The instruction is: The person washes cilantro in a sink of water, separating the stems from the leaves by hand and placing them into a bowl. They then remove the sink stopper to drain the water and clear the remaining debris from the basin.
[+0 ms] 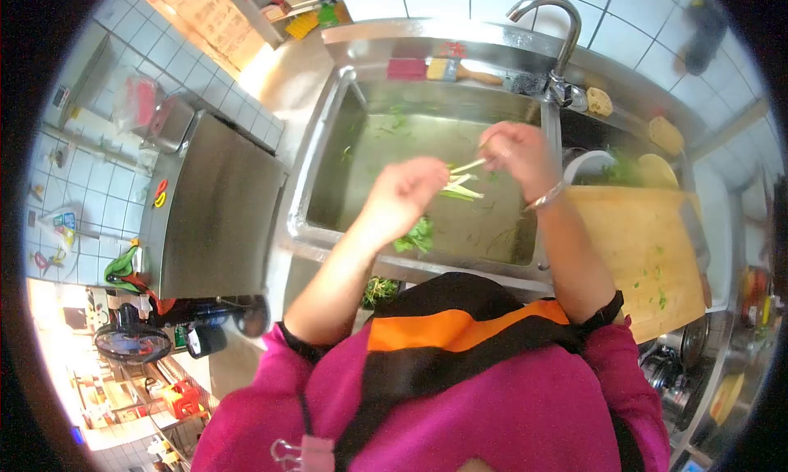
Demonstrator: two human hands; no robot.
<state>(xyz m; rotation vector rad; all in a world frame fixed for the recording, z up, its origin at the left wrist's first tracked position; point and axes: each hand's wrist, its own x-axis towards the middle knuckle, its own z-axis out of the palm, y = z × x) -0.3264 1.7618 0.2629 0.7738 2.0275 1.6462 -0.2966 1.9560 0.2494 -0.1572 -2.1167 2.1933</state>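
Note:
My left hand (406, 194) is closed around a small bunch of leafy greens (415, 236) over the sink. The leaves hang below the palm, and pale cut-looking stems (464, 190) stick out past the fingertips. To its right, my right hand (519, 156) pinches the end of one pale stem (471, 166) that reaches across from the bunch. Both hands are slightly blurred. Under them the steel sink (305, 194) holds cloudy water (492, 226) with bits of green floating in it.
A faucet (566, 45) rises behind the sink's right corner. Along the back ledge lie a brush (476, 75) and a red sponge (406, 68). On the right, a wooden cutting board (632, 234) carries green scraps. A basket of greens (379, 291) sits below the front edge.

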